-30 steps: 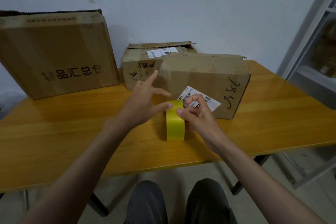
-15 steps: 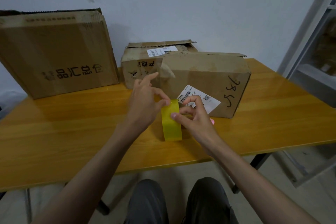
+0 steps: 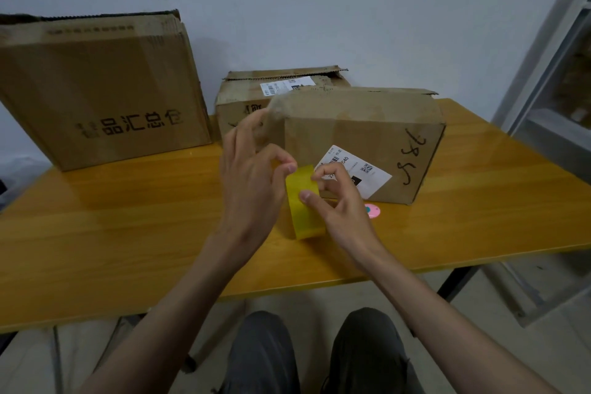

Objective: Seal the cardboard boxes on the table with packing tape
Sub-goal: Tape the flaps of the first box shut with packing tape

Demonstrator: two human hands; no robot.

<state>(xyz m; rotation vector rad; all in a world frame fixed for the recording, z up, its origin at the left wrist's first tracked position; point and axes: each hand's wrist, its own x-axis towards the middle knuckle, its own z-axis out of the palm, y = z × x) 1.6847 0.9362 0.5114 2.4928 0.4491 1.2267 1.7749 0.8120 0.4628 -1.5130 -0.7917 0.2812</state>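
Head view: the yellow roll of packing tape (image 3: 305, 201) stands on edge on the orange wooden table (image 3: 128, 217), held between both hands and just in front of the nearest brown cardboard box with a white shipping label (image 3: 361, 141). The left hand (image 3: 252, 182) curls its thumb and forefinger onto the roll's upper edge; the right hand (image 3: 335, 198) pinches the roll from the other side, thumb on the yellow face, forefinger hooked over the top. Both hands grasp the roll, apparently hunting for the loose end (no freed strip is visible).

What could go wrong, as I judge it: a nail may lift only a sliver, so the tape splits lengthwise; a freed end may fold back onto the fingertips and stick; or the roll, upright on its narrow edge, may tip or roll away if either grip slackens.

Against the picture a second ago, the roll leans to the left at its top rather than standing straight, and the left fingers, then spread with the forefinger pointing away, have closed in over the roll.
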